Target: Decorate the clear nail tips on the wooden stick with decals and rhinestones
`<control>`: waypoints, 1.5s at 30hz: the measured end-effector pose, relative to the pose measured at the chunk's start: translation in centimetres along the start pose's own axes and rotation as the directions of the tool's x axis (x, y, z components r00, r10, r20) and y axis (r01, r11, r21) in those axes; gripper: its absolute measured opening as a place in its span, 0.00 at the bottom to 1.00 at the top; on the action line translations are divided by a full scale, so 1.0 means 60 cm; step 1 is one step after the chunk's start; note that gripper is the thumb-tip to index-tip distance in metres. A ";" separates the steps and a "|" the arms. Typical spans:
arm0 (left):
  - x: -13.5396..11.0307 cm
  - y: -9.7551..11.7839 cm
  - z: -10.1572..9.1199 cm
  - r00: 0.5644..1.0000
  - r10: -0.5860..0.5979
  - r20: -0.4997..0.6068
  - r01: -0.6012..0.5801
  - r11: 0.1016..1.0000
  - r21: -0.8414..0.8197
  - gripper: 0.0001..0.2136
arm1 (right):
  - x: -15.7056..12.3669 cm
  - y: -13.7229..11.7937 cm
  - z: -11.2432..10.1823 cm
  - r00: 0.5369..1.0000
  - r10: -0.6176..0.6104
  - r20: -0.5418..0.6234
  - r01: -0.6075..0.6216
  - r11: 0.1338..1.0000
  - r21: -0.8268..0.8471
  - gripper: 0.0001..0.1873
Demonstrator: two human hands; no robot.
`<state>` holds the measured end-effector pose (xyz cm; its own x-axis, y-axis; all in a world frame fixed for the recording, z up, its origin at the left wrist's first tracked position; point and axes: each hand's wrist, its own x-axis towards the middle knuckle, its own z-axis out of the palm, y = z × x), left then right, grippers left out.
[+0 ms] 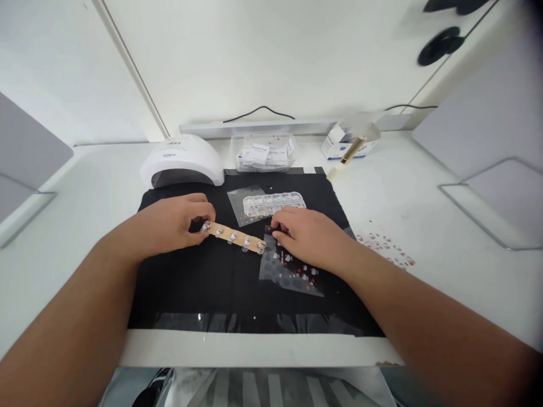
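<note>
My left hand point(190, 220) pinches the left end of a flat wooden stick point(238, 238), which carries several decorated false nails in a row. The stick tilts down to the right over the black mat point(186, 282). My right hand point(311, 237) rests on a clear sticker sheet point(292, 277) with small red and white designs. Its thumb and index finger are brought close together just above the sheet's top edge; whatever may be between them is too small to make out. Behind that hand lies a clear compartment case point(275, 203) with small pieces, partly over another transparent sheet point(241, 198).
A white nail lamp point(182, 161) stands at the back left. Beside it is a clear plastic box point(263, 152) of small packets. At the back right are a white-and-blue carton point(335, 141) and a gold tube point(353, 150). Small red stickers point(386, 243) lie on the right tabletop.
</note>
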<state>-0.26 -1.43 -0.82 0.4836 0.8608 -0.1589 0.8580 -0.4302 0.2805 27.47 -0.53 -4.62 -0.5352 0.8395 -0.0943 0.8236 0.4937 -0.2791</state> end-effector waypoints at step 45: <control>0.000 -0.002 0.002 0.995 -0.036 0.095 0.032 0.998 0.052 0.08 | -0.001 -0.002 -0.003 1.000 -0.020 0.011 0.020 1.000 0.012 0.07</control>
<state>-0.36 -1.40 -0.98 0.4663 0.8462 -0.2580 0.8807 -0.4164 0.2259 27.43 -0.60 -4.39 -0.5535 0.8269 -0.0992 0.8106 0.5076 -0.2919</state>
